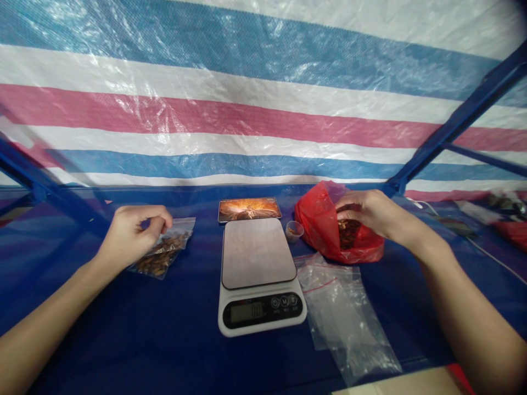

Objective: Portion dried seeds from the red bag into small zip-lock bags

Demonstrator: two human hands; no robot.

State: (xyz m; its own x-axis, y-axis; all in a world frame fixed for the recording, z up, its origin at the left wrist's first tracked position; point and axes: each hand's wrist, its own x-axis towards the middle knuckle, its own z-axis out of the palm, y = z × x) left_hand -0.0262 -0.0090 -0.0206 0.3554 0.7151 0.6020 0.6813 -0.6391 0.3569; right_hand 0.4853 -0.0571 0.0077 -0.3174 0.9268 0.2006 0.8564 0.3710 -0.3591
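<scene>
My left hand (135, 233) hovers at the left with its fingers curled in, and I see nothing between thumb and forefinger. Just under and beside it lies a clear zip bag (158, 260) filled with brown dried pieces. On the right, my right hand (368, 214) reaches into the mouth of a red plastic bag (317, 225). Its fingers are bent together above dark brown dried pieces (348, 233); the fingertips are partly hidden, so what they grip is unclear. Between the hands stands a white digital scale (259, 255) with a bare plate, its display reading zero.
Behind the scale a phone (249, 209) lies with its screen lit. A small clear cup (293, 232) holds a few bits. Flat zip bags (341, 312) lie right of the scale. Blue metal bars (457, 120) flank the blue table, and a striped tarp (247, 109) hangs behind.
</scene>
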